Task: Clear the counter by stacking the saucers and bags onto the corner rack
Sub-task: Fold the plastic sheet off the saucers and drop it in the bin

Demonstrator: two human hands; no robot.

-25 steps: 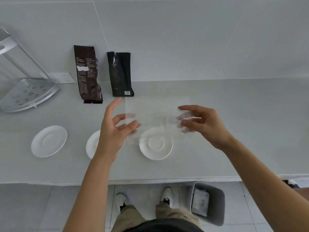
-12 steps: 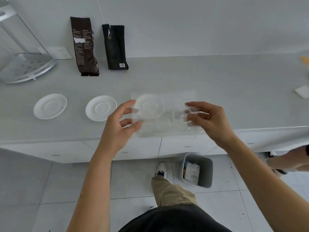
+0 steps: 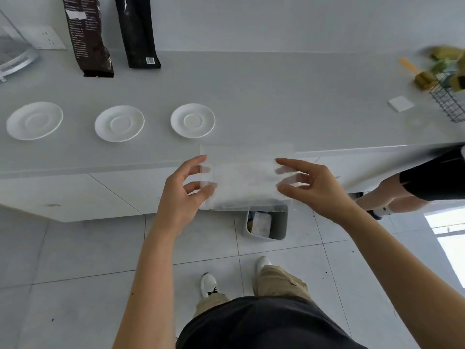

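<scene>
Fingers [image 3: 201, 191] of both hands seemingly pinch a clear bag [image 3: 245, 176], long axis left-right.

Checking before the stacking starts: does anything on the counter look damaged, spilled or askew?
Nothing is spilled. The brown bag leans against the wall, and a label on it looks partly torn. The three saucers sit flat in a row. Both hands pinch a clear plastic bag, held above the bin.
</scene>
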